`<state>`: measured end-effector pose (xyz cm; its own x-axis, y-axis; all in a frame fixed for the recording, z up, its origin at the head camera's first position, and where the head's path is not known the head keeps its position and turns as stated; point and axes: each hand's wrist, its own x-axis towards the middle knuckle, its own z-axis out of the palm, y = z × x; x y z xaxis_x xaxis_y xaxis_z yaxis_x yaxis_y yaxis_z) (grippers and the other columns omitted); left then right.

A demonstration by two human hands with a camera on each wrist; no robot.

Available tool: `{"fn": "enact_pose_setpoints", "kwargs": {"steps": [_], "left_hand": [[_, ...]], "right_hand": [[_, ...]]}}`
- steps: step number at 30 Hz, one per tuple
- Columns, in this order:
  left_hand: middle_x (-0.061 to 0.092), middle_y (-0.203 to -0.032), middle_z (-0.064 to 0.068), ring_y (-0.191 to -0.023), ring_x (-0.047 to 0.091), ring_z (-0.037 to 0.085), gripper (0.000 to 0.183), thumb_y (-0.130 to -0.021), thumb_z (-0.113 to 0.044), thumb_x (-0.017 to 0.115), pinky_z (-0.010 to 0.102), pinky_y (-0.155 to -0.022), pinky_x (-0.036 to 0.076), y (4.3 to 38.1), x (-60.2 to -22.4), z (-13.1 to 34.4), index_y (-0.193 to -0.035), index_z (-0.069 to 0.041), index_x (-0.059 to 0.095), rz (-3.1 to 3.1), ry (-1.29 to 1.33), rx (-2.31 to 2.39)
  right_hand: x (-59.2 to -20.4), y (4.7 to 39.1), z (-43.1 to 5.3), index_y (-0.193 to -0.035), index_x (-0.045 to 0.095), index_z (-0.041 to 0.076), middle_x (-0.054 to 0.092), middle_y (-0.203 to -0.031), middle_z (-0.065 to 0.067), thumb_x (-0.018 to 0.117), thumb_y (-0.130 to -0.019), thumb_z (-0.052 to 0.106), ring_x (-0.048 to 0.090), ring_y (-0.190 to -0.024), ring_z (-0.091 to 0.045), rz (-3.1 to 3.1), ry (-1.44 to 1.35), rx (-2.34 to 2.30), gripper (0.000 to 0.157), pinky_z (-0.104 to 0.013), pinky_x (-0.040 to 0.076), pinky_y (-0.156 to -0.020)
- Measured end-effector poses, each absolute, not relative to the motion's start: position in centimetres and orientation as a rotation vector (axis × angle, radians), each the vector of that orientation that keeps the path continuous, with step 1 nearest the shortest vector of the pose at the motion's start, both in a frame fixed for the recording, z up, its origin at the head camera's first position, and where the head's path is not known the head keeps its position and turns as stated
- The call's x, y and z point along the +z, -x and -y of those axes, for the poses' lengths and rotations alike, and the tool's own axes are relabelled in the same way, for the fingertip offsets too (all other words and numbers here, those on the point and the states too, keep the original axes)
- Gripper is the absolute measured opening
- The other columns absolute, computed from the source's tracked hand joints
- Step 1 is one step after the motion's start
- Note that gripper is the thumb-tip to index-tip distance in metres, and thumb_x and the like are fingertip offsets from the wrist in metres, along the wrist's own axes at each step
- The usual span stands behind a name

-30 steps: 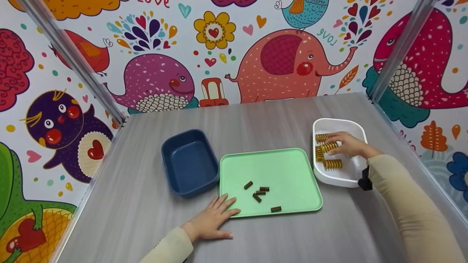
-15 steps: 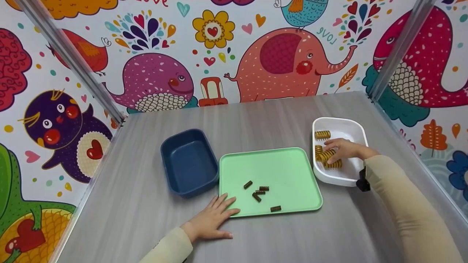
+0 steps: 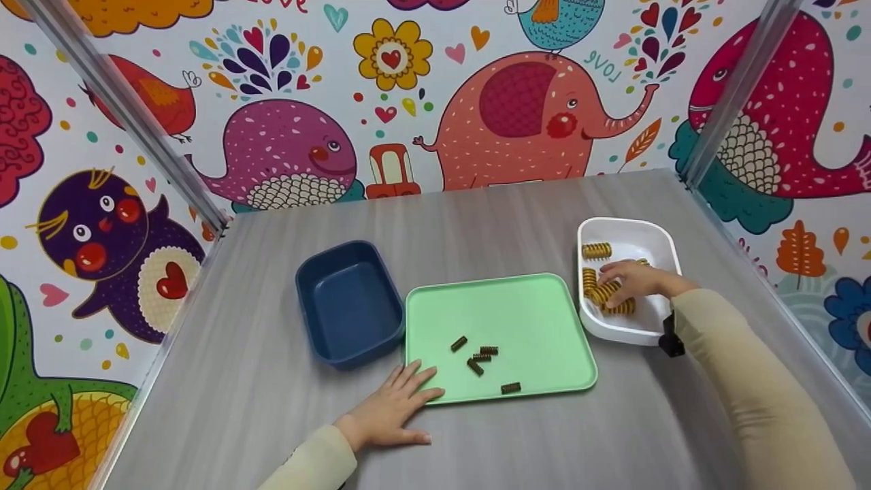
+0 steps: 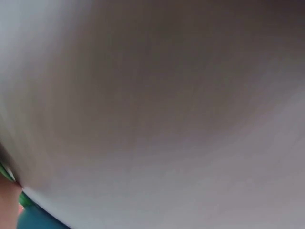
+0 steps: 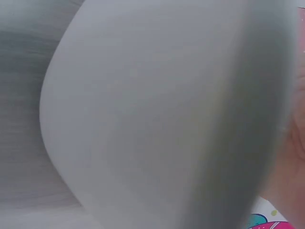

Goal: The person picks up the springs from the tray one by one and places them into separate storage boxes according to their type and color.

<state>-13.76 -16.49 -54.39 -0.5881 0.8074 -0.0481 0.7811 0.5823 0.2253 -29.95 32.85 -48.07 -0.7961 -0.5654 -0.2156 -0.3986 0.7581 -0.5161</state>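
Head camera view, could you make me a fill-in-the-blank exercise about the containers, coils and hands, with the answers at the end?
On the flat, light green rectangular tray lie ____ small dark brown coils. In the head view, the deep navy-blue rectangular bin stands on the tray's ____ side. The person's ____ hand is in the deep white rectangular bin that holds golden coils.

Missing words: five; left; right.

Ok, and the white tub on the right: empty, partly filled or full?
Partly filled: yellow springs lie along the left of the white tub, while bare bottom shows beside them. The right hand partly covers some.
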Motion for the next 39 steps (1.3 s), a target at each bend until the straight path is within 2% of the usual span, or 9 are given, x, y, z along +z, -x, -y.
{"fn": "enact_pose_setpoints", "kwargs": {"steps": [13, 18, 23, 25, 27, 34, 39], "left_hand": [[0.018, -0.151, 0.01, -0.138, 0.011, 0.036, 0.071, -0.085, -0.065, 0.042, 0.057, -0.105, 0.021, 13.9, -54.6, 16.5, -0.142, -0.024, 0.032, -2.674, -1.361, 0.254], [0.018, -0.151, 0.01, -0.138, 0.012, 0.036, 0.071, -0.085, -0.066, 0.041, 0.057, -0.105, 0.021, 13.9, -54.6, 16.5, -0.142, -0.024, 0.032, -2.676, -1.361, 0.252], [0.019, -0.151, 0.01, -0.138, 0.012, 0.036, 0.071, -0.084, -0.066, 0.041, 0.057, -0.104, 0.022, 13.8, -54.6, 16.6, -0.141, -0.024, 0.033, -2.678, -1.369, 0.255], [0.019, -0.151, 0.01, -0.138, 0.013, 0.037, 0.071, -0.084, -0.066, 0.041, 0.057, -0.104, 0.022, 13.8, -54.7, 16.6, -0.141, -0.023, 0.033, -2.681, -1.379, 0.255], [0.02, -0.151, 0.011, -0.138, 0.013, 0.037, 0.071, -0.085, -0.065, 0.041, 0.057, -0.104, 0.022, 13.8, -54.7, 16.5, -0.141, -0.023, 0.033, -2.683, -1.387, 0.251], [0.02, -0.151, 0.012, -0.137, 0.013, 0.038, 0.07, -0.085, -0.064, 0.043, 0.058, -0.104, 0.021, 13.8, -54.6, 16.5, -0.141, -0.023, 0.033, -2.678, -1.382, 0.278], [0.019, -0.151, 0.011, -0.138, 0.012, 0.038, 0.071, -0.085, -0.064, 0.042, 0.058, -0.105, 0.02, 13.9, -54.6, 16.5, -0.142, -0.023, 0.032, -2.67, -1.372, 0.267]], "right_hand": [[-46.9, 29.9, -32.7, -0.1, 0.062, 0.0, 0.038, -0.132, -0.035, 0.074, -0.076, 0.022, 0.03, -0.124, -0.052, -2.565, 0.63, -0.766, 0.035, -0.06, 0.021, -0.102], [-45.8, 29.8, -32.6, -0.116, 0.056, -0.003, 0.032, -0.138, -0.031, 0.072, -0.078, 0.019, 0.025, -0.127, -0.048, -2.527, 0.56, -0.929, 0.047, -0.063, 0.027, -0.098], [-44.5, 29.7, -32.1, -0.126, 0.051, 0.001, 0.025, -0.145, -0.024, 0.07, -0.08, 0.025, 0.015, -0.132, -0.044, -2.552, 0.516, -0.93, 0.055, -0.065, 0.019, -0.101], [-43.9, 29.6, -31.8, -0.127, 0.05, 0.001, 0.026, -0.145, -0.023, 0.071, -0.08, 0.025, 0.013, -0.133, -0.043, -2.586, 0.56, -0.929, 0.057, -0.063, 0.011, -0.104], [-43.4, 29.5, -31.4, -0.128, 0.049, 0.002, 0.027, -0.145, -0.022, 0.071, -0.079, 0.024, 0.014, -0.134, -0.042, -2.612, 0.6, -0.938, 0.058, -0.063, 0.01, -0.105], [-42.1, 28.9, -29.5, -0.131, 0.046, 0.003, 0.029, -0.144, -0.021, 0.071, -0.08, 0.023, 0.017, -0.134, -0.039, -2.672, 0.768, -0.997, 0.06, -0.062, 0.013, -0.104], [-41.9, 28.3, -28.1, -0.136, 0.04, 0.006, 0.026, -0.146, -0.018, 0.069, -0.081, 0.026, 0.014, -0.135, -0.038, -2.665, 0.77, -1.031, 0.065, -0.064, 0.014, -0.103]]}}
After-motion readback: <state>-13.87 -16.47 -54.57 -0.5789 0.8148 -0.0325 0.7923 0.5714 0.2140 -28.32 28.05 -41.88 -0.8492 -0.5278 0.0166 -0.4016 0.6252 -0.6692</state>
